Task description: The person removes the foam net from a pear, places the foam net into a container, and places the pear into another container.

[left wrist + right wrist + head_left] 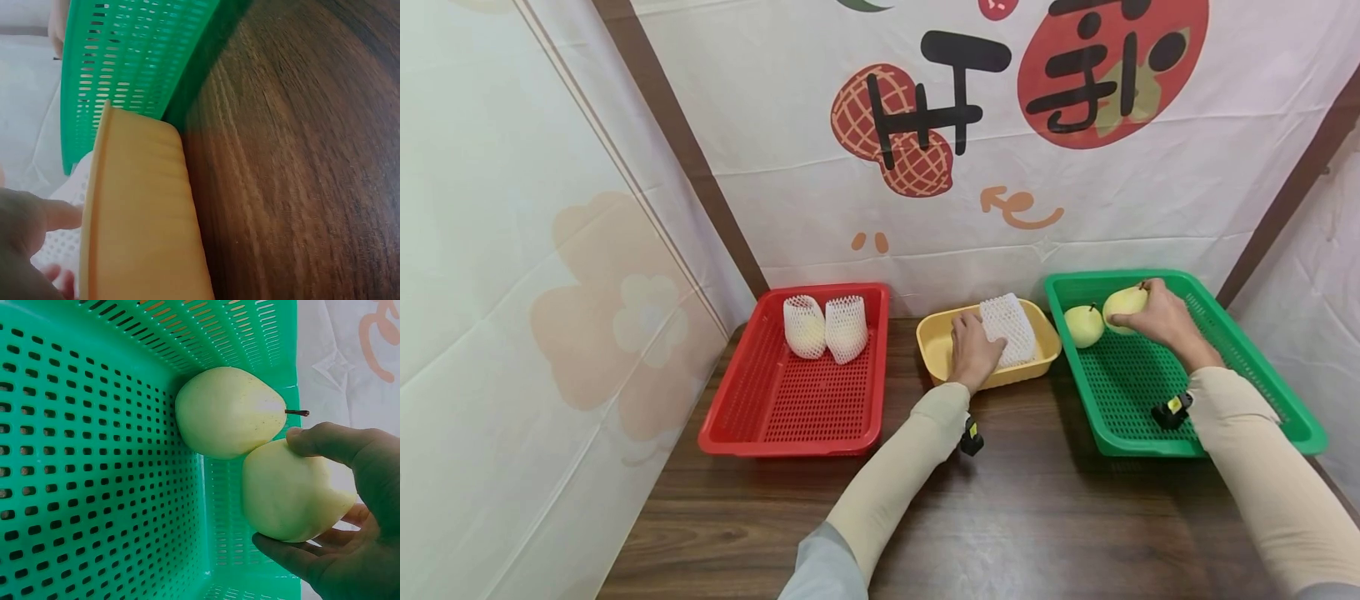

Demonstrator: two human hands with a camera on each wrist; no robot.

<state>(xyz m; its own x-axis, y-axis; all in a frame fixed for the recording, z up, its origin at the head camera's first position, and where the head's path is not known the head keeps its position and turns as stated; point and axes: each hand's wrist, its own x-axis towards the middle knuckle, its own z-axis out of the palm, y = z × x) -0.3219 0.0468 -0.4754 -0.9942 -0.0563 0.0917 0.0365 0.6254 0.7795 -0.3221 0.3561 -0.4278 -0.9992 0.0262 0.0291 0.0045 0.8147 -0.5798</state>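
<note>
My right hand (1165, 315) grips a pale yellow-green pear (297, 490) at the back of the green basket (1120, 392). Thumb and fingers lie on opposite sides of it. A second pear (228, 412), its dark stem pointing outward, leans at the basket wall right beside the held one. Over at the yellow basket (936, 354), my left hand (974, 350) reaches inside with the thumb out towards the white foam net sleeves (1009, 329). The thumb looks straight in the left wrist view; the other fingers are partly hidden by the yellow rim.
On the left of the dark wooden table (1022, 500) stands a red basket (823, 408). Two foam net sleeves are upright at its back; the left sleeve (805, 327) shows a pale fruit within, while the right sleeve (846, 329) looks whiter. A printed white curtain (775, 217) hangs behind.
</note>
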